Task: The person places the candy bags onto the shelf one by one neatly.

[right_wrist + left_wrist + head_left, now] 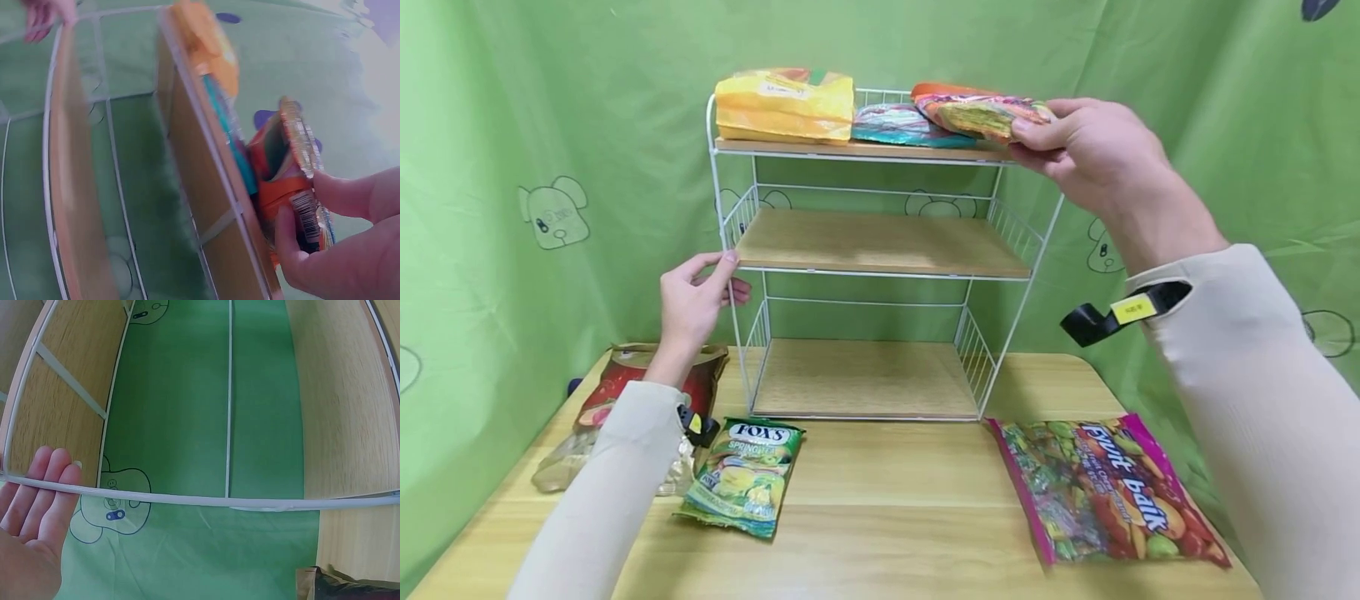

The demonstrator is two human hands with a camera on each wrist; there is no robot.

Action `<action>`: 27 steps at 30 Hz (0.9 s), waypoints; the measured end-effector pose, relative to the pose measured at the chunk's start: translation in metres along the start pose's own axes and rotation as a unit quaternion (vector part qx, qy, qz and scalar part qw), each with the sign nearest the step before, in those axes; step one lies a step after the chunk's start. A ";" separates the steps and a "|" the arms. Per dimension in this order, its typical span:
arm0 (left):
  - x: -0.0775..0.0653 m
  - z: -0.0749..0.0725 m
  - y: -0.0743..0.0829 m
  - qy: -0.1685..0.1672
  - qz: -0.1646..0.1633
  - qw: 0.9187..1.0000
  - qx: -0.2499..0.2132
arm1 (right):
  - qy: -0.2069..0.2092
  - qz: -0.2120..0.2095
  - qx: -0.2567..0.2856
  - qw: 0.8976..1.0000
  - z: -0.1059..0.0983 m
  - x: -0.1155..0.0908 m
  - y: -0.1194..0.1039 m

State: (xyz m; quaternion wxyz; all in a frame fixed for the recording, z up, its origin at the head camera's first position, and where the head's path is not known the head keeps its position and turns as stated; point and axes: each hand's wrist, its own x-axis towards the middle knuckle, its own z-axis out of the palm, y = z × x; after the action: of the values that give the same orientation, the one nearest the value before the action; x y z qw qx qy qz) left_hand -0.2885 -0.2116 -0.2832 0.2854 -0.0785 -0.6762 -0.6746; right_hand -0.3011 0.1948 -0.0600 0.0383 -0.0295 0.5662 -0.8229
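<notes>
My right hand (1097, 150) holds an orange snack bag (977, 112) by its right end, thumb in front, above the right part of the rack's top shelf. In the right wrist view the bag's barcode (305, 215) shows between thumb and fingers. The bag's left end overlaps a teal bag (898, 125) lying on that shelf, and a yellow bag (790, 108) sits at the left. My left hand (696, 292) grips the white wire rack (737, 333) at the middle shelf's front left corner. Its thumb is in front; its fingers (47, 506) reach behind the post.
The middle shelf (880, 242) and bottom shelf (857, 379) are bare wood. On the table (880, 517) lie a green Fox's candy bag (748, 479), a pink-edged Fruit candy bag (1112, 492) at right, and a red-brown bag (632, 379) with a clear bag (561, 462) at left.
</notes>
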 end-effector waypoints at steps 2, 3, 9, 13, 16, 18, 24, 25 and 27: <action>0.000 0.000 0.000 0.000 -0.001 1.000 -0.001 | 0.011 -0.036 -0.161 0.986 0.004 -0.006 0.005; -0.001 0.000 -0.001 -0.001 -0.002 1.000 0.000 | 0.021 -0.052 -0.248 0.967 0.005 -0.009 0.007; -0.002 0.000 -0.001 -0.002 0.000 1.000 0.006 | 0.079 -0.092 -0.536 0.835 0.012 -0.015 0.016; -0.002 0.000 0.001 -0.006 0.004 1.000 0.013 | 0.116 -0.129 -0.596 0.784 0.017 -0.012 0.022; -0.001 0.000 0.002 -0.009 0.005 1.000 0.017 | 0.139 -0.168 -0.620 0.754 0.021 -0.009 0.028; -0.001 0.001 0.001 -0.009 0.003 1.000 0.015 | 0.140 -0.185 -0.630 0.741 0.023 -0.006 0.032; -0.001 0.000 -0.001 -0.003 0.000 1.000 0.011 | 0.125 -0.195 -0.652 0.722 0.026 0.003 0.038; -0.001 0.000 -0.001 -0.003 0.000 1.000 0.010 | 0.123 -0.195 -0.655 0.719 0.027 0.005 0.038; -0.001 0.000 -0.002 -0.003 0.000 1.000 0.010 | 0.120 -0.194 -0.660 0.716 0.027 0.008 0.040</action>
State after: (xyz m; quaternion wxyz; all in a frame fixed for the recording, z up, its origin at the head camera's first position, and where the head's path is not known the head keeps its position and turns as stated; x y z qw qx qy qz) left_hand -0.2889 -0.2111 -0.2851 0.2839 -0.0773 -0.6841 -0.6674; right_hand -0.3057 0.1547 -0.0876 -0.2195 -0.0575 0.9472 -0.2264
